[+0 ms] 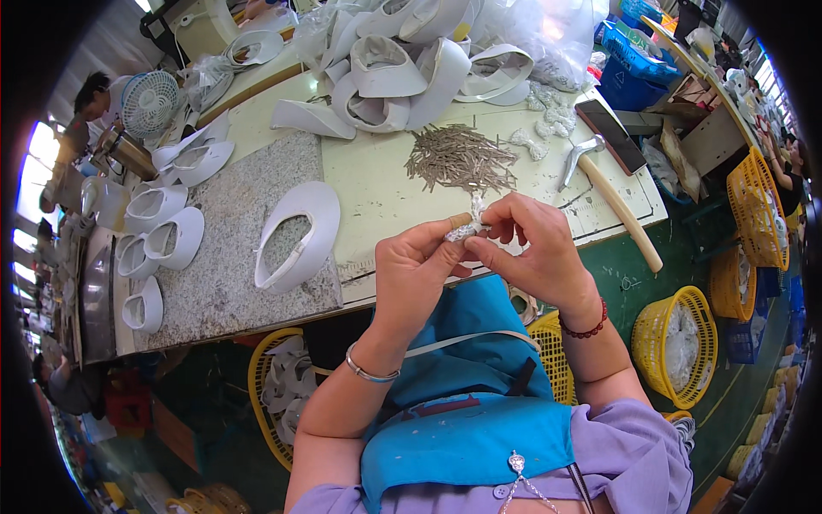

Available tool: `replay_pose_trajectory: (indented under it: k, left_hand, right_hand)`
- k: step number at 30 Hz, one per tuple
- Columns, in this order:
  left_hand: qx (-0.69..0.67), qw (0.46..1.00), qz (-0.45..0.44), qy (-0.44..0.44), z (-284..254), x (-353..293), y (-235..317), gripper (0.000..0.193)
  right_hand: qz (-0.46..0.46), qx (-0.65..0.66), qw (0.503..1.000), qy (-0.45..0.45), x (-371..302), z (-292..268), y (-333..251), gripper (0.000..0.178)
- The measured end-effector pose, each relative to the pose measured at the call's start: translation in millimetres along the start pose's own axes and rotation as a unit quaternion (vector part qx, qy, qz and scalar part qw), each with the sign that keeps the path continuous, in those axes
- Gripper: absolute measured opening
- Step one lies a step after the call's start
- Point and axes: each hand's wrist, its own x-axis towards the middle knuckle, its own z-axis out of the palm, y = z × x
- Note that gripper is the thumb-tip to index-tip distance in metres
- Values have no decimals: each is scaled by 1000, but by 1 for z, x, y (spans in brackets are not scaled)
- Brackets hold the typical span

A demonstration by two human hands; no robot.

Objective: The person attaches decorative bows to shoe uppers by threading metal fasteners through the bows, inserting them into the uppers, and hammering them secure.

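In front of my chest, over the table's near edge, a small white glittery bow [465,230] is pinched in my fingers. My left hand [413,267] grips it from the left between thumb and forefinger, with a tan wrap on one finger. From the other side my right hand [538,247] pinches it too, its fingers curled. Part of the bow is covered by the fingertips. Just beyond lies a heap of thin grey-brown strips [460,158]. Several similar bows [531,144] rest to the right of the heap. A single white sun visor [297,237] stands left of my left hand.
A hammer [618,206] with a wooden handle and a dark flat phone-like slab [610,135] lie at right. White visors [385,73] are piled at the back; others line a speckled stone slab [240,257]. Yellow baskets [675,343] stand below. A person and fan [149,104] are far left.
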Motion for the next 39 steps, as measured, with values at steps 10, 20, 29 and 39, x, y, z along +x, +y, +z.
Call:
replay_pose_trajectory:
  k: [10, 20, 29, 39]
  left_hand:
    - [-15, 1000, -7, -8, -1, -1, -3, 22]
    - [-93, 994, -33, 36, -2, -3, 1, 21]
    - [737, 627, 224, 112, -49, 10, 59, 41]
    - [779, 624, 44, 36, -88, 27, 75, 52]
  right_hand:
    - [26, 24, 999, -29, 5, -1, 3, 16]
    - [27, 172, 981, 83, -9, 40, 22, 16]
    - [37, 280, 948, 145, -12, 50, 25, 16]
    - [124, 330, 935, -31, -33, 66, 16, 12]
